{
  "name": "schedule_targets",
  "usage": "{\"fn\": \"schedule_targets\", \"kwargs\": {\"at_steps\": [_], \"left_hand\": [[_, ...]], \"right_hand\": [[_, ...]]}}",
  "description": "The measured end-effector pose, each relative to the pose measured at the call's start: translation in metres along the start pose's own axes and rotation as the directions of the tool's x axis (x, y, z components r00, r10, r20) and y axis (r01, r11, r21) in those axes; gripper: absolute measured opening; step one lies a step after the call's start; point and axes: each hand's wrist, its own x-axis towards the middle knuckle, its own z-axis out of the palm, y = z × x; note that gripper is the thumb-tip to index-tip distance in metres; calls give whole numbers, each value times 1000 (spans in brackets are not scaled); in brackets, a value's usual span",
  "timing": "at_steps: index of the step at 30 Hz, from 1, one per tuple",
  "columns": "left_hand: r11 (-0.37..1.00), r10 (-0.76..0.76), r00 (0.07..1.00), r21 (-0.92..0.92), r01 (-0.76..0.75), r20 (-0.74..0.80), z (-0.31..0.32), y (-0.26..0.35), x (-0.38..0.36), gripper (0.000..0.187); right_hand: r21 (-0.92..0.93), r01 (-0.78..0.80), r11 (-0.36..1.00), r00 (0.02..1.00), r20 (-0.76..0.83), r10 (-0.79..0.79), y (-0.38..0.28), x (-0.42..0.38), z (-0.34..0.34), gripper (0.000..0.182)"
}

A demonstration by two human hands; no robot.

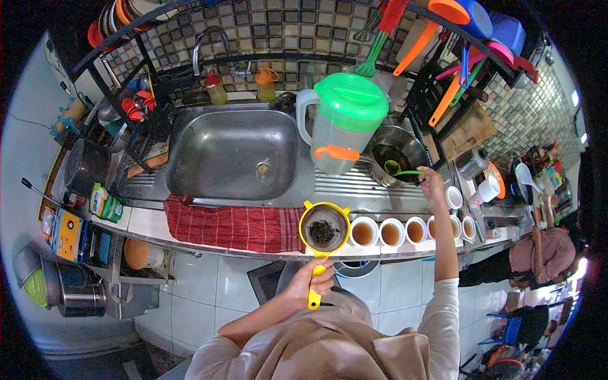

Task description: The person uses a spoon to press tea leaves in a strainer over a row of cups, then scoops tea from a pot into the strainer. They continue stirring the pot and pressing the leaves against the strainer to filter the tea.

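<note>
Strainer (323,232), yellow and full of wet tea leaves, sits over the first cup at the bench (190,231) edge, so drips fall in. The left hand (310,282) has its fingers clenched round the handle. The right hand (432,183) reaches to the pot (399,155), fingers grasping a green ladle (405,171). Filled cups (391,232) line up alongside the strainer.

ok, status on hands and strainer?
Left hand grips yellow strainer over counter edge. Right hand on green ladle in pot. Cups beside strainer.
</note>
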Motion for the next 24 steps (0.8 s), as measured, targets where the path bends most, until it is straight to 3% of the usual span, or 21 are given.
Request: {"fn": "schedule_targets", "kwargs": {"at_steps": [24], "left_hand": [[1000, -2, 1000, 28, 2, -18, 4, 1, -1, 17]], "right_hand": [[-36, 80, 996, 994, -67, -82, -14, -2, 1, 23]]}}
